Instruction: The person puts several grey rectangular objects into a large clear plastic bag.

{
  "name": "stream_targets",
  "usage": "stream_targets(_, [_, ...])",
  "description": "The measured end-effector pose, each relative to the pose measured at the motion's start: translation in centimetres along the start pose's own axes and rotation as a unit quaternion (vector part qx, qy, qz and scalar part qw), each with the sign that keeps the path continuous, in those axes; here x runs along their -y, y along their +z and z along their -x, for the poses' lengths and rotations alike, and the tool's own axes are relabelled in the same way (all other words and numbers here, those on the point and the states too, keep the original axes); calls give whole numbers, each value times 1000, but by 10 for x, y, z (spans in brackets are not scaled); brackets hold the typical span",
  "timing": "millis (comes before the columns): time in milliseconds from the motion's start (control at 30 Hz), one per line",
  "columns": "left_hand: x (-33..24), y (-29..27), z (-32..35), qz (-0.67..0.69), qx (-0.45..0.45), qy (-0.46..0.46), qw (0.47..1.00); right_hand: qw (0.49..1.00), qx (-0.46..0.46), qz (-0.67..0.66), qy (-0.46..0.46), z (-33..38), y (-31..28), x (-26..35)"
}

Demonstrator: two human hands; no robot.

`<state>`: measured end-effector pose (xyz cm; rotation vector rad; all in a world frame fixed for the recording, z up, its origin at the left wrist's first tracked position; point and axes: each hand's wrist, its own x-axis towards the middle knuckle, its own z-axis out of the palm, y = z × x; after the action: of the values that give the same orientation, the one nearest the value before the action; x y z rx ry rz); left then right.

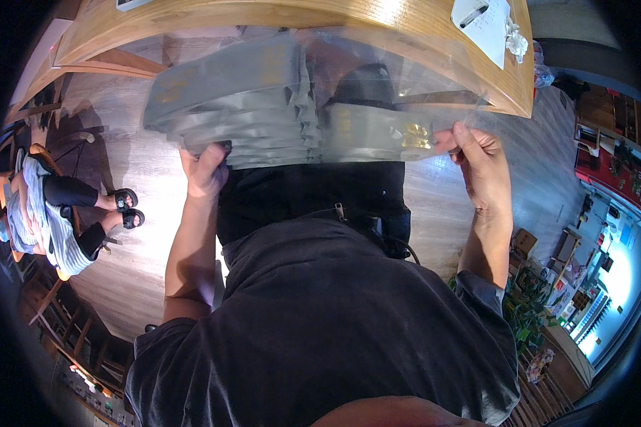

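A large clear plastic bag (445,78) is held across my lap, its see-through film stretching toward the table edge. Inside it lies a stack of flat grey packets (221,92) with gold print, layered in crinkled folds on the left. A second group of grey packets (367,135) sits to the right, one bearing a shiny gold patch. My left hand (205,169) grips the bag's near left edge under the stack, thumb on top, other fingers mostly hidden. With thumb and fingers together, my right hand (479,160) pinches the film at the right end.
Ahead stands a wooden table (278,16) with a curved-looking edge. On its right corner lie white paper (486,28), a black pen (475,16) and a crumpled tissue (516,41). Another person (64,206) sits at left. A plant (527,302) and cluttered shelves are at right.
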<state>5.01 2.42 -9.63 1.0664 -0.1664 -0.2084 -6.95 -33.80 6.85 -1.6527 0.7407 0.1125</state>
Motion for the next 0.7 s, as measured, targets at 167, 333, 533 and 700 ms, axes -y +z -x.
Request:
stream_targets(167, [2, 0, -3, 27, 7, -8, 1000, 998, 8, 43, -38, 3, 2, 0])
stream_targets(333, [-6, 7, -5, 26, -8, -29, 999, 992, 36, 97, -70, 6, 0, -3])
stream_targets(533, [-1, 4, -6, 6, 13, -14, 1000, 980, 91, 145, -100, 7, -2, -2])
stream_targets(700, [-2, 15, -9, 22, -20, -20, 999, 987, 41, 83, -131, 7, -1, 0])
